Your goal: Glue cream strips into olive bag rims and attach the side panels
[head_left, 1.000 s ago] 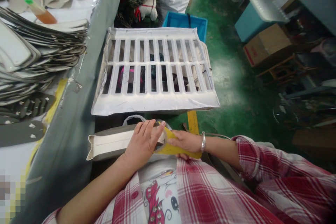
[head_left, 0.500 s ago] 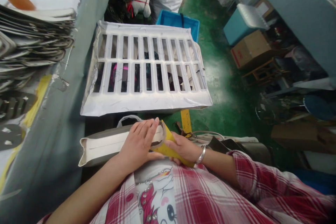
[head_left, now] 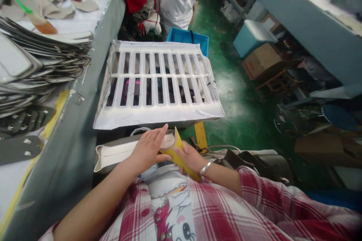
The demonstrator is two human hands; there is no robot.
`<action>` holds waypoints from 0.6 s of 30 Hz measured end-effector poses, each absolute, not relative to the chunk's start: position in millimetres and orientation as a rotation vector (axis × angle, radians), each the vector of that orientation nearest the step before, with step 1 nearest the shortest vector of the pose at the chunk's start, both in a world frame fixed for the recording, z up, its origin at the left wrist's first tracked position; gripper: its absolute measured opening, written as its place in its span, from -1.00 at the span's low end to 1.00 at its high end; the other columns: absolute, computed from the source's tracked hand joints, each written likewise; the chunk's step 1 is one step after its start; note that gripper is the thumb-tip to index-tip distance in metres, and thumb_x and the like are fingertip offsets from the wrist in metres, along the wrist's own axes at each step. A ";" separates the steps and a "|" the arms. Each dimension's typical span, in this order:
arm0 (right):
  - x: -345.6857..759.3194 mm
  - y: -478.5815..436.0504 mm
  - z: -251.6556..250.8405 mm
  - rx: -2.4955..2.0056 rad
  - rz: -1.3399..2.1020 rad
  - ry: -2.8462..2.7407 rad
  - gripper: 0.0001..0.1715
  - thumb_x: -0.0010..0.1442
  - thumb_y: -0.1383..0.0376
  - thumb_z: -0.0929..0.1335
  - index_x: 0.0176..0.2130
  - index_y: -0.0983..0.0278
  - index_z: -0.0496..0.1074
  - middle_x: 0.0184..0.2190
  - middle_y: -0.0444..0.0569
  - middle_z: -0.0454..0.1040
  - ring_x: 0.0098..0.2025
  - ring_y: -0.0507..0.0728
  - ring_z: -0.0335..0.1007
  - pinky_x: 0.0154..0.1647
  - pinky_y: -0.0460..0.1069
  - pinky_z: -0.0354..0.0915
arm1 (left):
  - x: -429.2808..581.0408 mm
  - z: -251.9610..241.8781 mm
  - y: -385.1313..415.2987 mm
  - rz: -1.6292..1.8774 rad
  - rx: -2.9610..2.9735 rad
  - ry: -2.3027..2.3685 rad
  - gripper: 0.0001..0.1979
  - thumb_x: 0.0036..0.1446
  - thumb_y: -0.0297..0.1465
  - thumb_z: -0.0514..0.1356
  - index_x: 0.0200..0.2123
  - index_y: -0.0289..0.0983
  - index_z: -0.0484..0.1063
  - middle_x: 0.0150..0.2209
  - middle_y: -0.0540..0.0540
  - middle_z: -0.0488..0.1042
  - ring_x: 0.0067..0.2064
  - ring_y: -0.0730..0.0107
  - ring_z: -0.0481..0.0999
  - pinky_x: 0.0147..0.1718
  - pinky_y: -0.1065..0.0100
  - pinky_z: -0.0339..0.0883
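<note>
Yellow sheet [head_left: 178,141] tilts steeper than earlier, pinched in right hand [head_left: 194,158], at right end of boxy grey-white piece [head_left: 114,153]; piece's long axis crosswise, left hand [head_left: 148,147] nearer, laid flat, thumb spread.

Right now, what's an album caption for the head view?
Left hand on a long white-topped piece, right hand holding a curved yellow sheet, before a white slatted crate.

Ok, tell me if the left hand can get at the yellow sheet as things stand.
Probably yes: the left hand lies over the white strip, its thumb right by the yellow sheet, with nothing visible between them. The right hand grips the sheet lower down, leaving its upper end uncovered.
</note>
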State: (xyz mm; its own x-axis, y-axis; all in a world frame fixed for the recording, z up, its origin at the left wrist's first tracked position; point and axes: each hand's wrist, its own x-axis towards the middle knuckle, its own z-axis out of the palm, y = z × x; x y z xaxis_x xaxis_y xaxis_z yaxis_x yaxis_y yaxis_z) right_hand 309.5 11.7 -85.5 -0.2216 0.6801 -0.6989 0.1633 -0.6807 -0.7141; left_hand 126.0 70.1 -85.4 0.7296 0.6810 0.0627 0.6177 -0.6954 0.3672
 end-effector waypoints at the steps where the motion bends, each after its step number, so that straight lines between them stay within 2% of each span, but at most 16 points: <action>1: 312.7 6.7 -82.4 -1.677 1.965 -0.976 -0.66 0.19 0.04 0.21 -0.26 0.25 0.06 -0.65 -0.21 0.35 -0.76 0.01 0.25 -0.81 -0.14 0.17 | 123.2 -84.9 68.1 0.266 2.602 1.009 0.02 -0.11 -0.03 0.25 0.26 -0.33 -0.23 0.12 -0.29 0.22 0.10 0.15 0.24 0.08 0.16 0.07; 5: 341.5 -16.2 -65.1 -1.627 1.823 -0.775 -0.60 0.11 0.02 0.28 -0.29 0.29 0.15 -0.58 -0.13 0.38 -0.69 -0.02 0.25 -0.72 -0.12 0.20 | 108.0 -82.7 56.1 0.192 2.627 1.080 -0.03 -0.08 -0.02 0.20 0.25 -0.35 -0.19 0.18 -0.30 0.13 0.19 0.14 0.12 0.15 0.12 -0.04; 10: 349.0 -9.3 -53.8 -1.206 1.428 -0.503 -0.54 -0.14 0.22 0.44 -0.24 0.31 0.26 -0.47 -0.18 0.27 -0.53 -0.09 0.18 -0.51 -0.13 0.25 | 112.7 -80.9 43.9 0.157 2.627 1.255 -0.22 0.04 -0.05 0.12 0.20 -0.38 0.00 0.18 -0.26 0.15 0.21 0.18 0.10 0.17 0.09 -0.10; 14: 314.9 25.7 -62.3 -1.144 1.289 -0.541 -0.51 -0.09 0.08 0.41 -0.23 0.29 0.24 -0.54 -0.23 0.15 -0.60 -0.09 0.05 -0.58 -0.10 0.25 | 133.1 -79.7 41.2 0.209 2.590 1.382 -0.36 0.07 -0.09 0.10 0.14 -0.33 0.13 0.12 -0.25 0.24 0.15 0.17 0.20 0.12 0.03 -0.01; 18: 291.7 51.7 -75.1 -1.135 1.232 -0.563 -0.51 -0.03 -0.01 0.34 -0.25 0.26 0.18 -0.55 -0.26 0.13 -0.68 -0.13 -0.07 -0.70 -0.14 0.10 | 140.6 -77.5 43.7 0.193 2.564 1.438 -0.37 0.05 -0.09 0.12 0.13 -0.26 0.15 0.12 -0.23 0.25 0.13 0.13 0.22 0.09 0.00 0.01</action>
State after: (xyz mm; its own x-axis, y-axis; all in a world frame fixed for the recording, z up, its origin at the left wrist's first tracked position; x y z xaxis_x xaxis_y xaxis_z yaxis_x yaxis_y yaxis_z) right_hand 291.7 51.7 -75.1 0.2981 0.9282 -0.2229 -0.4393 -0.0739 -0.8953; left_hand 140.6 43.7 -77.5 0.5198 0.8541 0.0180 0.8286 -0.5091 0.2326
